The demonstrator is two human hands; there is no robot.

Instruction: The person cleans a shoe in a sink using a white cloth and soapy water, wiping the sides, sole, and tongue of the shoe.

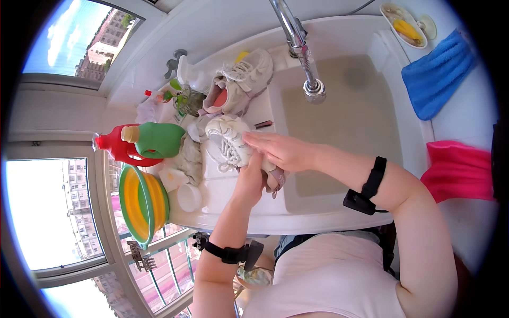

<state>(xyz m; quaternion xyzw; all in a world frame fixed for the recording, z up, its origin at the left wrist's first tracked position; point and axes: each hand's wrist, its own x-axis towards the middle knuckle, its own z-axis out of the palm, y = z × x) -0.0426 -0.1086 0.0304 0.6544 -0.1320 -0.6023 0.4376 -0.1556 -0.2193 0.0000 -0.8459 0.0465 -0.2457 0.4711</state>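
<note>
A white lace-up sneaker (231, 140) lies tilted over the ribbed ledge of the sink (222, 202), its toe towards the back and its pinkish heel towards me. My left hand (253, 179) grips it near the collar; some fingers are hidden by the shoe. Stretched along the shoe's right side is my right hand (280, 150), fingers straight and close together, touching it. What lies under that palm is hidden. Behind rests a second sneaker (248, 77) with a coral insole (220, 98). A small dark-handled tool (263, 124) lies just beyond my right fingertips.
A chrome faucet (314, 89) hangs over the basin, which holds cloudy water (342, 119). On the left are green (161, 139) and red (119, 141) jugs, a folding basin (137, 202), a white lid (190, 197) and a potted plant (187, 99). Blue (437, 75) and pink (457, 171) cloths hang right.
</note>
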